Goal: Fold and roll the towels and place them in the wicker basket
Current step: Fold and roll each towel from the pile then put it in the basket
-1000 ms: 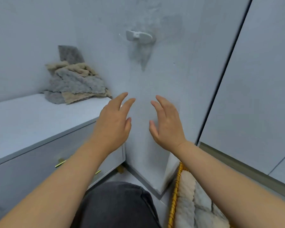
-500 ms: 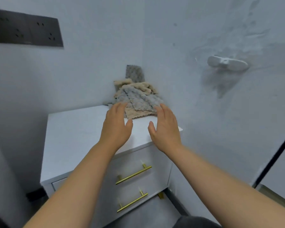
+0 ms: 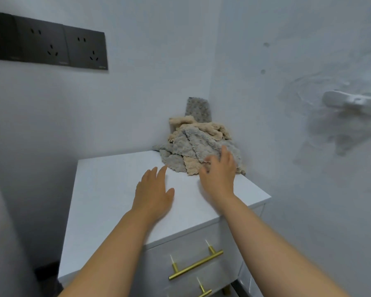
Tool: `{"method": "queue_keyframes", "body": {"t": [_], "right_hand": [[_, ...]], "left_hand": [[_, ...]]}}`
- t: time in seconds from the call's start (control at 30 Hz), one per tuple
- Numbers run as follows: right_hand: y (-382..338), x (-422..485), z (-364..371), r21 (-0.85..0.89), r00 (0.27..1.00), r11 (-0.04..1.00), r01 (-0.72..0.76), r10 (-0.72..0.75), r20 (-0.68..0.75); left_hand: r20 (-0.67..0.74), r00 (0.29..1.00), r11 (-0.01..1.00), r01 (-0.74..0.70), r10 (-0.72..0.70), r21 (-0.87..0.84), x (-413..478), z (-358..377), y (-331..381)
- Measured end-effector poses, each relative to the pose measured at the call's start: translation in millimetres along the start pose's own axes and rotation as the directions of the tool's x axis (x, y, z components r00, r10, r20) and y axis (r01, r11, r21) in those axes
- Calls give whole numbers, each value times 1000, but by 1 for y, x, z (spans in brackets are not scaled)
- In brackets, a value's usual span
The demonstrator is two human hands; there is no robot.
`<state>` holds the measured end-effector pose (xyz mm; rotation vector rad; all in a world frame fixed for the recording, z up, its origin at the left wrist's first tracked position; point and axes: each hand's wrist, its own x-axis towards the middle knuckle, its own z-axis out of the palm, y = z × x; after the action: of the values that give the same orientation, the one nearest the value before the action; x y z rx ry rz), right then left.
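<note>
No legible text anywhere in frame.
Only candidate: the row of dark socket panels (image 3: 47,45) on the wall, upper left of the frame. Each panel has a tiny pale mark near its lower edge, too small and blurred to read. Cannot tell whether the marks are letters, a logo or numbers.

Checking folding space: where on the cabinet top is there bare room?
The cabinet top is bare from its left and front edges up to the towel pile, including under the left hand. Crowded: the back right corner, where the pile sits and the right hand reaches it.
</note>
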<state>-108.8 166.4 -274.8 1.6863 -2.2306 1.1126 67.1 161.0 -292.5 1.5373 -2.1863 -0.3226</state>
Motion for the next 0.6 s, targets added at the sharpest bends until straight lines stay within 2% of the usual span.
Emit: {"method": "queue_keyframes", "body": {"t": [0.07,0.17,0.3,0.37,0.4,0.5,0.6], "right_hand": [[6,10,-4,-64,998,996,-67,66,-16],[15,20,-9,-84,984,984,-160,166,63],[23,21,-15,-91,981,983,-158,167,104],[22,22,-23,11,988,990,-143,143,53],[20,23,-30,118,992,985,-124,124,15],[7,28,-52,453,983,881,-135,176,-48],[-6,30,-77,537,962,838,-97,218,-166]], "left_hand": [[-33,999,999,-12,10,-42,2,1,1],[-50,998,997,-46,43,-59,2,2,5],[-65,996,991,-73,66,-114,2,1,12],[-60,995,985,-86,78,-151,1,0,17],[-58,995,981,-94,85,-168,0,-1,19],[-75,992,970,-116,102,-215,0,-5,24],[-111,990,946,-121,91,-301,1,-14,29]]}}
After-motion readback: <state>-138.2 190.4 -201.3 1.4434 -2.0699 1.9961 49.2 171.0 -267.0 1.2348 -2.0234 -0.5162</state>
